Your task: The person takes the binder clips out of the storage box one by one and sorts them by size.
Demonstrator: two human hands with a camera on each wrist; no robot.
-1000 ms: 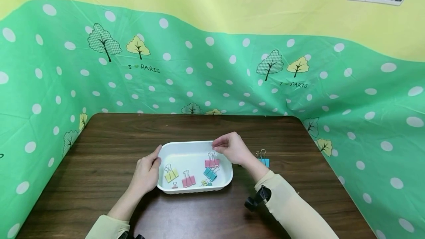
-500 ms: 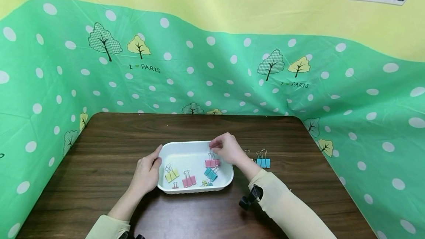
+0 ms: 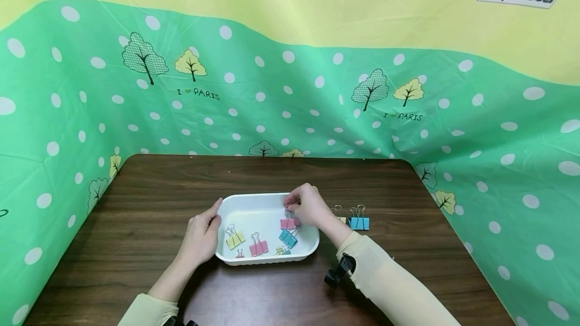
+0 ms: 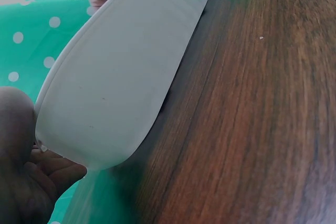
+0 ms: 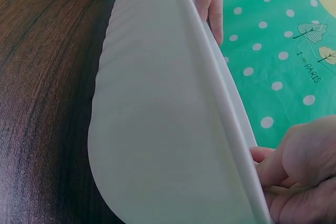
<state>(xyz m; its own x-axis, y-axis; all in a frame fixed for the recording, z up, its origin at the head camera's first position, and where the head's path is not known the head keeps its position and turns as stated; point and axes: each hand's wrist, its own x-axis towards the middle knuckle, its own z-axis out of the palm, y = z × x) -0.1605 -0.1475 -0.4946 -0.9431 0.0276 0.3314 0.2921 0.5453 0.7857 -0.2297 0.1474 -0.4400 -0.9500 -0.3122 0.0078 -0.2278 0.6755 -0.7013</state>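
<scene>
A white plastic tray [image 3: 254, 210] sits on the table with yellow, pink and blue binder clips in it. My left hand [image 3: 202, 233] grips its left end, thumb over the rim and fingers beneath. My right hand [image 3: 310, 208] reaches over the right end. Its thumb and fingertips pinch the wire handles of an upright pink binder clip [image 3: 290, 224]. Right in front of that lies a blue binder clip [image 3: 288, 238]. In the right wrist view the tray wall [image 5: 157, 108] hides the clips, and the curled right fingers [image 5: 278, 182] show just past the rim.
To the right of the tray, a blue binder clip [image 3: 360, 223] and a partly hidden yellow clip [image 3: 342, 220] stand on the dark wooden table [image 3: 408, 265]. A green and yellow patterned cloth [image 3: 281, 99] hangs round the back and sides.
The right hand has moved slightly left and down, from above the pink clip onto its handles. Behind the wrist, the yellow clip has come into view. The left hand keeps its grip.
</scene>
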